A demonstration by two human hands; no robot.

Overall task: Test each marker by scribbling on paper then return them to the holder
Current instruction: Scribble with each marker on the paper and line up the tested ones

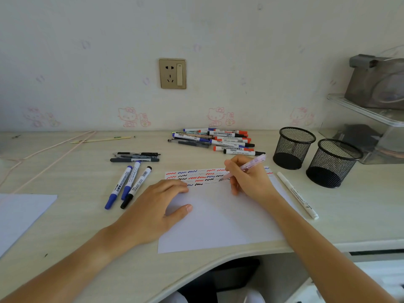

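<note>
Gripping pink pen [247,168], right hand [247,178], tip seemingly touching paper [218,219]

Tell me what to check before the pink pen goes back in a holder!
1. Pen gripped: ok. The right hand holds the pink pen.
2. Tip on the paper: ok, it sits at the squiggle rows.
3. Paper held still: ok. The left hand presses flat on it.
4. Did this pen leave a mark: cannot tell, its line is too faint to pick out.
5. Holders ready: ok. Both black mesh holders stand upright with no pens showing inside.
6. Path to the holders: ok, though the white pen lies beside the paper on that side.
</note>
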